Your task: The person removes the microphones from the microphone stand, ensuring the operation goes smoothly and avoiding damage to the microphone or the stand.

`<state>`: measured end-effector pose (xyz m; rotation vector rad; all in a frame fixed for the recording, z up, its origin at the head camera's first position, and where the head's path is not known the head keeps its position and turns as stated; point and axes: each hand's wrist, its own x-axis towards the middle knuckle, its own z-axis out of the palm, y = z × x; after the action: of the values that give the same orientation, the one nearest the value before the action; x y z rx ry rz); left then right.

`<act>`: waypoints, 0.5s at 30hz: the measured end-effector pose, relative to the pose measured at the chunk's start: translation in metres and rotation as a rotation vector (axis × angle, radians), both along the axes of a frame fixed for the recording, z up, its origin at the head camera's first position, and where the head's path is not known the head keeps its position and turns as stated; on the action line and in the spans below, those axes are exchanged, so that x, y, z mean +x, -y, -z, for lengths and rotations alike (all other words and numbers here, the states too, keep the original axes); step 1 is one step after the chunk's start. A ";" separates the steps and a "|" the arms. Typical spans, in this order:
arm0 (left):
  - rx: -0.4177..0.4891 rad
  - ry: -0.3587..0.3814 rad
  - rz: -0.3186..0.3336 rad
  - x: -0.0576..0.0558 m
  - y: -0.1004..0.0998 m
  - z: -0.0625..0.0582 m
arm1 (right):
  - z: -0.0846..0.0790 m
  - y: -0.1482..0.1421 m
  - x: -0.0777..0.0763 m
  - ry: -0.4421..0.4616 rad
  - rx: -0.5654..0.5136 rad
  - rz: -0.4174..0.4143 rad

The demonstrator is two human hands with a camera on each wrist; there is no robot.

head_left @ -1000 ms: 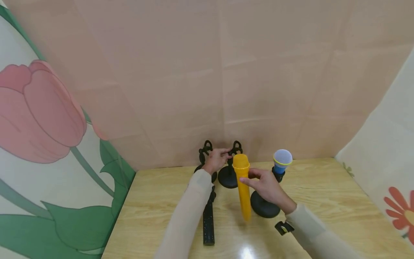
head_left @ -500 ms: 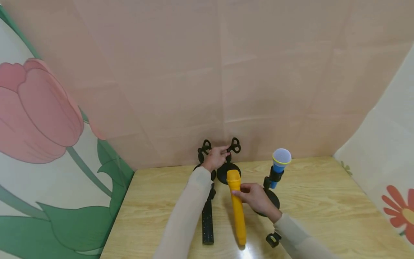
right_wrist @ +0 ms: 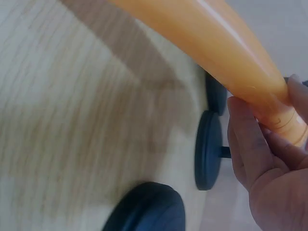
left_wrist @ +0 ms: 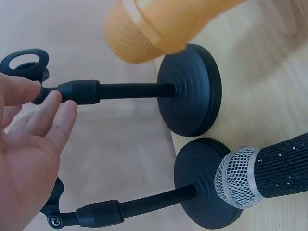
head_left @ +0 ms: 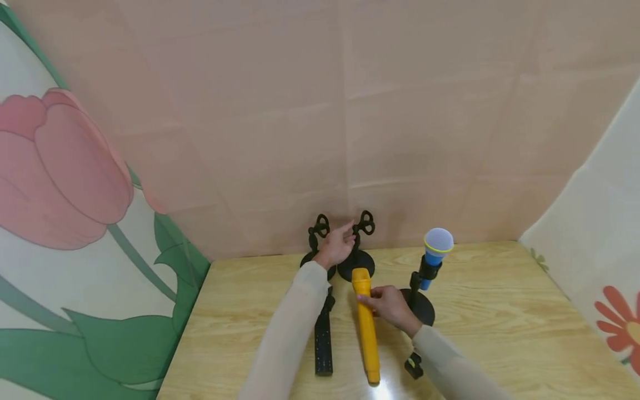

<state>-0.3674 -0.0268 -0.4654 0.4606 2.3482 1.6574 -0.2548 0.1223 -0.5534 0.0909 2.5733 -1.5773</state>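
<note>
My right hand (head_left: 392, 305) pinches a yellow toy microphone (head_left: 368, 333) between thumb and fingers around its upper body. The microphone's head points toward the back, its tail end toward me. At the back, my left hand (head_left: 338, 246) has its fingertips at the neck of a black desktop microphone stand (left_wrist: 130, 90), just below its ring-shaped clip (head_left: 367, 223), which holds nothing. A second black stand (left_wrist: 154, 202) is beside it to the left, partly covered by the left hand and forearm in the head view. Its clip (head_left: 322, 225) is likewise without a microphone.
A black microphone with a silver mesh head (left_wrist: 239, 177) lies on the wooden table (head_left: 240, 311) by the left forearm. To the right, a third stand (head_left: 420, 308) bears a blue microphone (head_left: 438, 244) with a white head. A pinkish sheet (head_left: 280, 139) covers the wall behind.
My right hand has lowered the yellow microphone and drawn it toward me and slightly left, away from the stand's clip. The left hand stays at the stand's neck.
</note>
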 end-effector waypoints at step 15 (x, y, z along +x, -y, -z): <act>-0.098 -0.078 0.111 0.024 0.029 0.017 | 0.029 -0.001 -0.012 0.078 0.128 0.054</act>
<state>-0.3430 -0.0557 -0.4820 0.6347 2.3988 1.4941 -0.2664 0.1234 -0.5819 0.2312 2.6290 -1.3953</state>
